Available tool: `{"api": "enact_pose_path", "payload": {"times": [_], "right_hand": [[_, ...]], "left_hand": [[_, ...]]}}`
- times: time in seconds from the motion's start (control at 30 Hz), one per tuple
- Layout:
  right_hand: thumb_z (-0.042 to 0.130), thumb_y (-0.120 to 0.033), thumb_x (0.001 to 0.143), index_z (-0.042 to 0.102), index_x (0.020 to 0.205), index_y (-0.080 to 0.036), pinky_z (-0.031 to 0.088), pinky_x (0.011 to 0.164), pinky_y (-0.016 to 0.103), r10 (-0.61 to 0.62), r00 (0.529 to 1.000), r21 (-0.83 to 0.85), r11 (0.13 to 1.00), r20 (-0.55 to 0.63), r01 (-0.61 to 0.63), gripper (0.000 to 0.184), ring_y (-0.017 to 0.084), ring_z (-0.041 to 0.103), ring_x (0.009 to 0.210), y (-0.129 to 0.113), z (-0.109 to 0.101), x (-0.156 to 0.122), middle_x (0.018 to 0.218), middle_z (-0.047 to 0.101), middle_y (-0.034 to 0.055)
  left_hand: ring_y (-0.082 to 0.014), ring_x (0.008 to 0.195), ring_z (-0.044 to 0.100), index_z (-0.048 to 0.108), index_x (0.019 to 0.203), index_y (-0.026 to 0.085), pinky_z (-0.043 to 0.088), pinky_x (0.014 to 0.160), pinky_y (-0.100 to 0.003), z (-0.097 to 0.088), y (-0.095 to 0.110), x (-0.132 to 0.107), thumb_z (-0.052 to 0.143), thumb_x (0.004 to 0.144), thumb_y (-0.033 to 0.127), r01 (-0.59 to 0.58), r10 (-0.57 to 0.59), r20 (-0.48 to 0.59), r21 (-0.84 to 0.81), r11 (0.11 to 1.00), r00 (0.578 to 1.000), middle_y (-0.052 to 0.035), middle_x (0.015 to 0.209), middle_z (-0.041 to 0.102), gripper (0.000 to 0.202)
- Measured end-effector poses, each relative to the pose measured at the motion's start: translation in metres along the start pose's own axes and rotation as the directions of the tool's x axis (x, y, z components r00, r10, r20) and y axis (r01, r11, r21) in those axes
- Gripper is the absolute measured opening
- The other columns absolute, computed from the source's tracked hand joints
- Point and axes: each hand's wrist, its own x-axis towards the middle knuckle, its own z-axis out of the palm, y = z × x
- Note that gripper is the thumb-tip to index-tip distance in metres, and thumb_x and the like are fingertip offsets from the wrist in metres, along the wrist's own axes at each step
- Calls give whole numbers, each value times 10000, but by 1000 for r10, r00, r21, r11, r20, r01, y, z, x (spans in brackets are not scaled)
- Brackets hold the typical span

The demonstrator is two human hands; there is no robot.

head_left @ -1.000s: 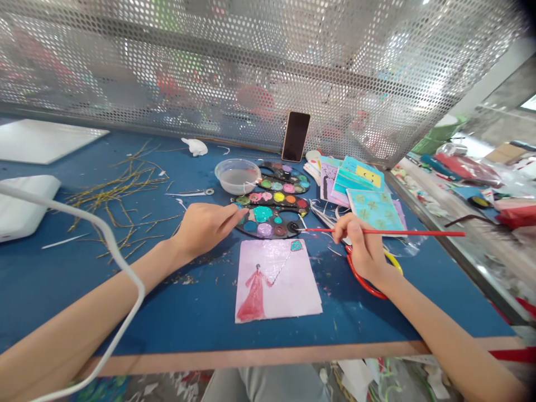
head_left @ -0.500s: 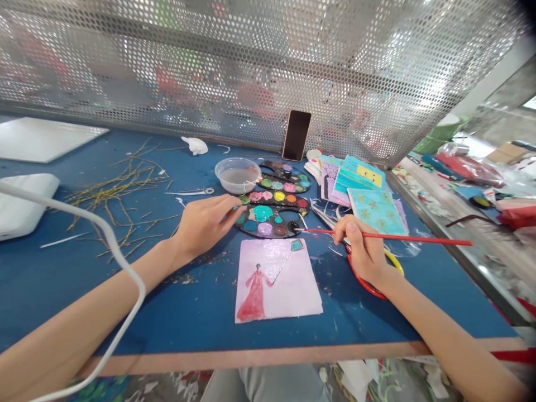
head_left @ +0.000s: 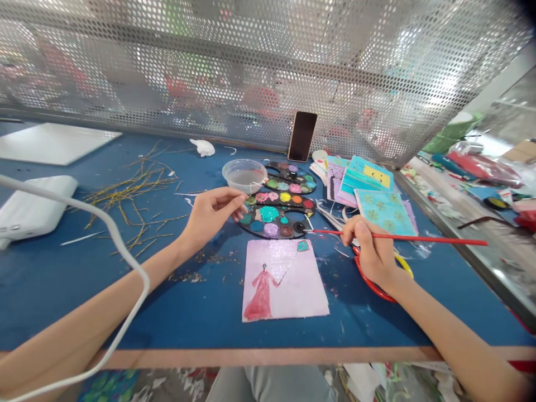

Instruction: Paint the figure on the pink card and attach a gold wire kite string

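A thin red paintbrush (head_left: 422, 239) is pinched in my right hand (head_left: 371, 251). Its tip rests at the black paint well of the paint palette (head_left: 280, 212), on the right side. My left hand (head_left: 213, 215) is at the palette's left edge, thumb and fingers closed on it; the fingertips are partly hidden. Below the palette lies a pale pink painted square (head_left: 293, 296), showing a figure in a red dress with a line up to a small teal kite. Under my right hand are scissors (head_left: 404, 265) with red and yellow handles.
Behind the palette stand a clear bowl of cloudy water (head_left: 244, 176) and an upright phone (head_left: 302, 137). Painted cards (head_left: 385, 211) lie at right, dry twigs (head_left: 125, 192) at left. A white cable (head_left: 121, 257) crosses the left foreground. A perforated metal screen (head_left: 209, 72) closes the back.
The whole view has shifted slightly, so everything appears a little further right. My left thumb and fingers have changed position slightly at the palette edge. The brush tip stays at the black well.
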Motion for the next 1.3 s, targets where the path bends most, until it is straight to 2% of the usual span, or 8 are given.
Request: {"api": "enact_pose_path", "payload": {"times": [0.07,0.17,0.33,0.47,0.77,1.03,1.13,1.3], "right_hand": [[306,-294,1070,506,754,-217,381,661,339,-14,999,4,1000,-35,14,382,148,496,673,0,0,1,700,518,6],[310,-295,1070,520,773,-218,389,668,336,10,1000,-11,1000,13,-10,371,149,508,690,-1,-1,2,719,532,9],[302,-291,1070,527,774,-218,389,675,338,-18,1000,-13,1000,-12,17,379,151,512,694,-3,-1,2,722,540,10],[312,-300,1068,533,781,-218,392,673,338,20,999,-20,1000,45,-19,371,154,521,700,-3,-1,2,729,550,12],[312,-344,1065,532,758,-227,397,675,354,34,999,-2,999,2,-34,395,172,521,690,-2,-1,1,709,545,22],[318,-360,1062,538,754,-228,392,671,357,21,1000,25,999,-21,-20,401,172,518,675,0,0,0,698,549,22],[320,-343,1064,546,767,-226,389,669,353,30,999,27,999,20,-31,391,168,517,681,-1,0,0,707,549,22],[322,-355,1062,539,758,-226,392,668,353,10,1000,29,1000,-25,-9,395,170,518,677,-2,0,0,700,548,21]], "left_hand": [[-131,633,662,730,849,171,563,613,-241,-1,-2,1,755,755,379,-18,20,-30,51,999,999,-33,734,740,230],[-150,701,678,744,800,193,576,683,-264,-2,-5,1,810,680,345,-31,37,-61,109,994,997,-27,764,750,205],[-159,730,704,760,810,190,586,741,-284,0,-5,-1,765,720,323,-12,17,-65,83,996,998,-39,782,765,161],[-137,628,681,726,877,176,569,630,-247,2,-1,0,694,795,334,-5,7,-52,53,999,999,-27,704,733,181],[-81,354,450,664,813,197,367,373,-209,1,6,-2,588,885,339,72,-71,-17,62,996,997,37,450,542,177],[-79,372,408,664,797,200,343,387,-205,2,7,-2,590,872,345,61,-58,-30,99,993,998,48,436,496,179],[-79,376,398,665,800,202,336,395,-209,1,7,-2,584,876,354,57,-55,-22,110,992,998,49,434,487,189],[-75,375,386,666,802,200,328,397,-210,2,6,-3,582,877,355,50,-48,-15,118,992,999,50,432,480,192]]}}
